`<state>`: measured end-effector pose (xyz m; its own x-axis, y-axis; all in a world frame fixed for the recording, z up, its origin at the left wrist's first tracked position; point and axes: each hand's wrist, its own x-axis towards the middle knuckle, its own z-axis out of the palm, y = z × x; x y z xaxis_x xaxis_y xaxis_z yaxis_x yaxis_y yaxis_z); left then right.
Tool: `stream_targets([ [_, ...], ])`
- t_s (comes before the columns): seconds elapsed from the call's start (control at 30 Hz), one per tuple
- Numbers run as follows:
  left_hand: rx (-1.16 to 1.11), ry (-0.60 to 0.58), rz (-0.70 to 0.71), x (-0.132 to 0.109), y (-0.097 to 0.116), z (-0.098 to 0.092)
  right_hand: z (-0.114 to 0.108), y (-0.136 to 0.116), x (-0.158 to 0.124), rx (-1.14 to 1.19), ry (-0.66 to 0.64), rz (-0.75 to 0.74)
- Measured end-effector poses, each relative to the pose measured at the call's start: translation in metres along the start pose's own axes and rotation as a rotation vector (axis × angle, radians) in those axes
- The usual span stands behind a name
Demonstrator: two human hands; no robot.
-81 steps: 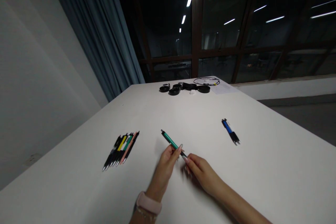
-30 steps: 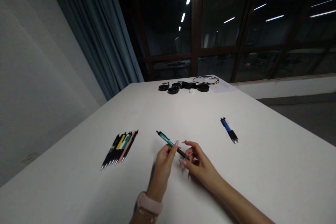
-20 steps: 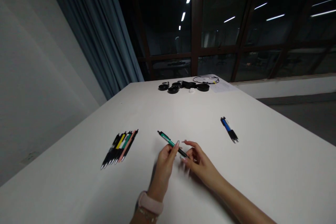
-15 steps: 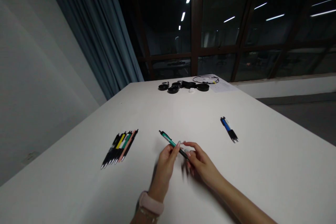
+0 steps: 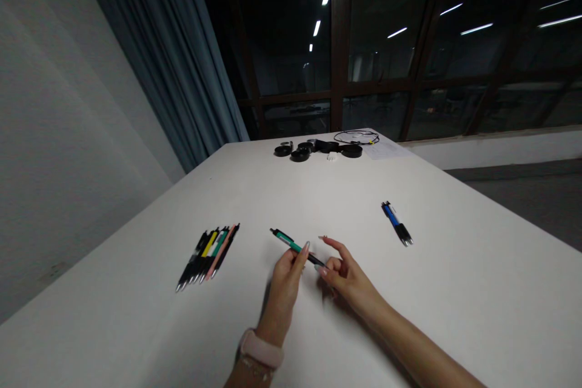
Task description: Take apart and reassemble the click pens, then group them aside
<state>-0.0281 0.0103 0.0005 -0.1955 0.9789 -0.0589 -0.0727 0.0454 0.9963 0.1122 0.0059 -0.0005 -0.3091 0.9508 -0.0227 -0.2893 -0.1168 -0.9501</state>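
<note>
My left hand point(image 5: 285, 276) pinches a green and black pen point(image 5: 288, 241) near its middle, holding it just above the white table point(image 5: 318, 206). My right hand point(image 5: 343, 273) grips the pen's dark tip end with thumb and curled fingers, its index finger raised. The pen's clip end points up and to the left. A pink watch band sits on my left wrist.
A row of several pens point(image 5: 208, 254) lies to the left of my hands. Two blue and black pens point(image 5: 397, 224) lie to the right. At the table's far end are black round items and a cable point(image 5: 325, 148). A curtain and dark windows stand behind.
My right hand's fingers have kept shifting at the pen's tip end, and the index finger now lifts. The pen has tilted slightly flatter. The other pens have not moved.
</note>
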Motion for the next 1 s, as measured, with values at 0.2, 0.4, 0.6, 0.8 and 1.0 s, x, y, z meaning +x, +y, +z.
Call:
stream_targets([
  [0.2, -0.030, -0.031, -0.022, -0.0035, 0.0024, 0.0027, -0.0008, 0.0025, 0.0015, -0.011, -0.086, 0.114],
  [0.4, 0.020, -0.008, 0.003, -0.0006, -0.0036, 0.0004, -0.0018, 0.0009, 0.0025, -0.019, -0.012, 0.039],
  [0.6, 0.009, -0.013, 0.010, -0.0003, -0.0060, -0.0013, 0.0004, 0.0008, 0.0003, -0.045, 0.013, -0.078],
  [0.8, -0.016, 0.030, -0.023, -0.0037, -0.0015, -0.0019, 0.0014, -0.0032, -0.0060, -0.180, 0.047, -0.140],
  [1.0, -0.028, 0.065, -0.022, -0.0028, -0.0009, -0.0052, -0.0014, -0.0013, -0.0048, -0.224, 0.048, -0.121],
])
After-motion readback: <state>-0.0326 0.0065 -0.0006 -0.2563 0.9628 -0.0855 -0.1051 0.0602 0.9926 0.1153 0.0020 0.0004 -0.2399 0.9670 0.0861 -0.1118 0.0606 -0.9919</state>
